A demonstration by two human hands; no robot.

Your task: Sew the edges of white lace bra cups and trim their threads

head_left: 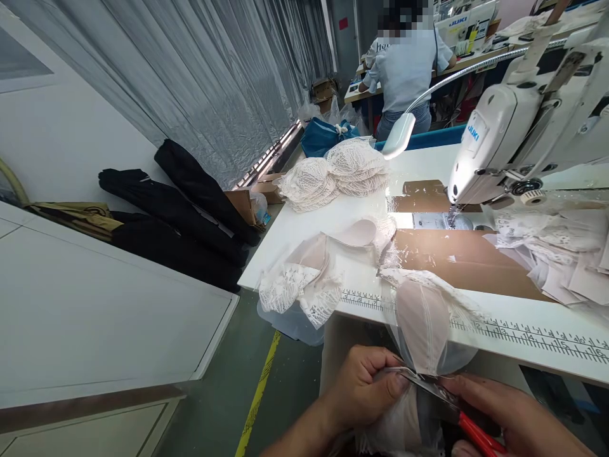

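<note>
Below the table's front edge, my left hand [368, 387] pinches the edge of a pale lace cup piece [423, 324], thumb on top. The piece drapes over the edge, and more of its sheer fabric hangs beneath my hands. My right hand [504, 406] is closed round scissors with red handles [476, 435]. Their metal blades lie against the fabric beside my left thumb; whether the blades are apart is hard to make out. Other joined lace cups [309, 273] rest on the table to the left.
A white sewing machine [495, 133] stands at the right, with a lamp [399, 134] beside it. Stacked lace cups [309, 184] lie at the back, and loose lace pieces [566, 241] at the right. A person [404, 76] sits beyond the table.
</note>
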